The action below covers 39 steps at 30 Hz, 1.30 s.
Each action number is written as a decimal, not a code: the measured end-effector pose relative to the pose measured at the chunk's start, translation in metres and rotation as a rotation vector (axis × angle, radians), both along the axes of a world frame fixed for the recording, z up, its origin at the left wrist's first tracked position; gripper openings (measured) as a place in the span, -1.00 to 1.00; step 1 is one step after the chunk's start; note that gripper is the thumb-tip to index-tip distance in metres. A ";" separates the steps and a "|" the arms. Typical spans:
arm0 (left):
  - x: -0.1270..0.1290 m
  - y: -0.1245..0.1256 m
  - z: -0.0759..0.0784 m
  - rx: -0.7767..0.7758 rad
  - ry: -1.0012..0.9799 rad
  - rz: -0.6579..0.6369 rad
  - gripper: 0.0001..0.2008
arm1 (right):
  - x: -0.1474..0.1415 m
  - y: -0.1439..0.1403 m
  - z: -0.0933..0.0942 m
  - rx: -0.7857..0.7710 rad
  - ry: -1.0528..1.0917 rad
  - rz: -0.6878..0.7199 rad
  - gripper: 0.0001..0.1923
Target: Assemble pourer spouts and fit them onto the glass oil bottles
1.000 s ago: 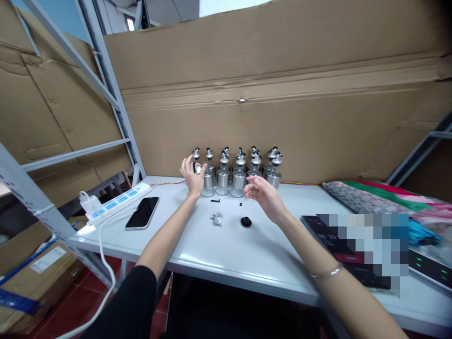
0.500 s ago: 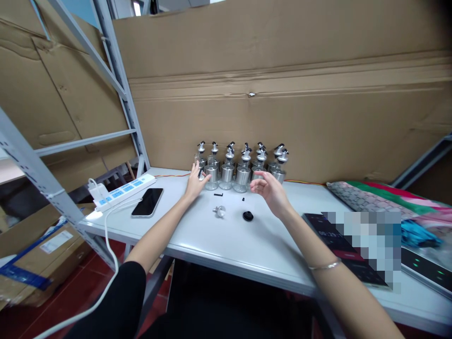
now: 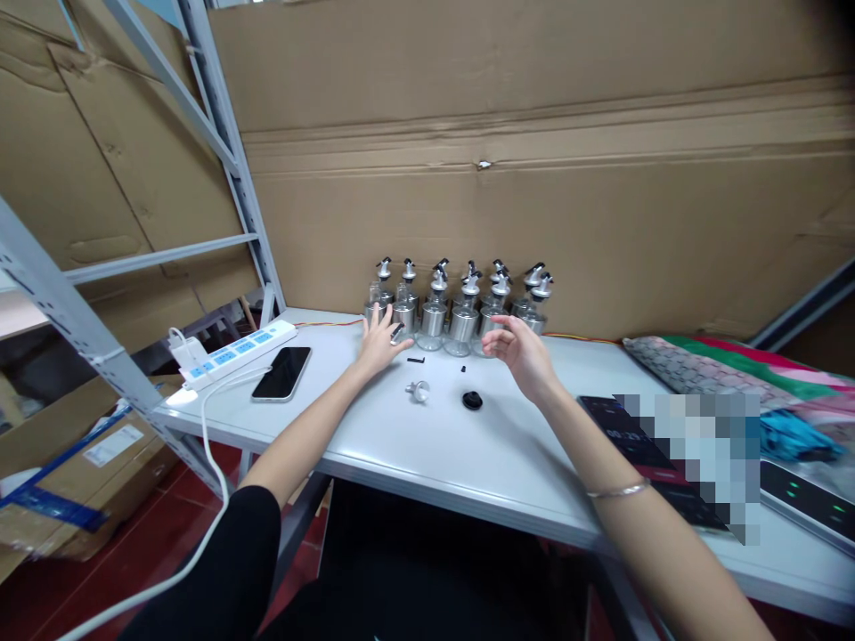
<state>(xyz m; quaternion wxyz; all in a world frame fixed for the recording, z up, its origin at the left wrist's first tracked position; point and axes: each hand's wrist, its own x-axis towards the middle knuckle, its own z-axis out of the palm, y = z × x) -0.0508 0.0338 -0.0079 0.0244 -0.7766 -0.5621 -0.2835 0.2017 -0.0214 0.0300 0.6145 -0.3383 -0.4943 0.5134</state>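
Note:
Several glass bottles with metal bands and pour spouts stand in rows at the back of the white table. My left hand is low over the table just in front of the leftmost bottles, with a small black-and-silver part pinched at its fingertips. My right hand hovers in front of the right-hand bottles with its fingers loosely curled and nothing in it. Between the hands lie a clear stopper, a round black cap, a thin black strip and a tiny black piece.
A phone and a white power strip with its cable lie at the table's left end. Black devices and folded patterned cloth sit on the right. A cardboard wall stands behind, with a metal rack frame on the left.
My left hand has come down from the top of the leftmost bottle toward the table with the small part. My right hand stayed hovering. The view has shifted slightly left and down.

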 end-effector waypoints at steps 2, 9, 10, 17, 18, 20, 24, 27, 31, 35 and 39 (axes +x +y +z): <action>0.002 -0.001 -0.002 0.002 0.016 -0.013 -0.57 | -0.001 0.000 0.000 0.015 -0.014 -0.019 -0.56; 0.017 -0.016 0.006 0.251 -0.029 -0.168 -0.85 | -0.001 -0.007 0.001 0.291 -0.202 -0.348 -0.75; 0.022 -0.021 0.009 0.236 -0.042 -0.190 -0.86 | -0.001 -0.010 0.002 0.361 -0.289 -0.394 -0.75; 0.054 -0.053 0.014 0.283 0.121 -0.330 -0.81 | -0.016 -0.023 -0.003 0.719 -1.067 -0.343 -0.63; 0.056 -0.056 0.013 0.285 0.147 -0.359 -0.81 | -0.019 -0.024 -0.004 0.749 -1.139 -0.331 -0.61; 0.059 -0.059 0.013 0.286 0.178 -0.405 -0.81 | -0.023 -0.024 -0.006 0.793 -1.258 -0.342 -0.57; 0.059 -0.057 0.012 0.279 0.228 -0.450 -0.79 | -0.026 -0.024 -0.006 0.844 -1.442 -0.371 -0.49; 0.057 -0.053 0.011 0.272 0.269 -0.461 -0.77 | -0.028 -0.023 -0.006 0.854 -1.525 -0.351 -0.47; 0.057 -0.050 0.011 0.295 0.269 -0.459 -0.75 | -0.031 -0.019 -0.009 0.842 -1.528 -0.330 -0.48; 0.053 -0.050 0.013 0.330 0.274 -0.462 -0.78 | -0.026 -0.015 -0.012 0.728 -1.323 -0.341 -0.47; 0.042 -0.045 0.016 0.394 0.151 -0.334 -0.76 | -0.015 -0.014 -0.010 0.583 -1.005 -0.461 -0.45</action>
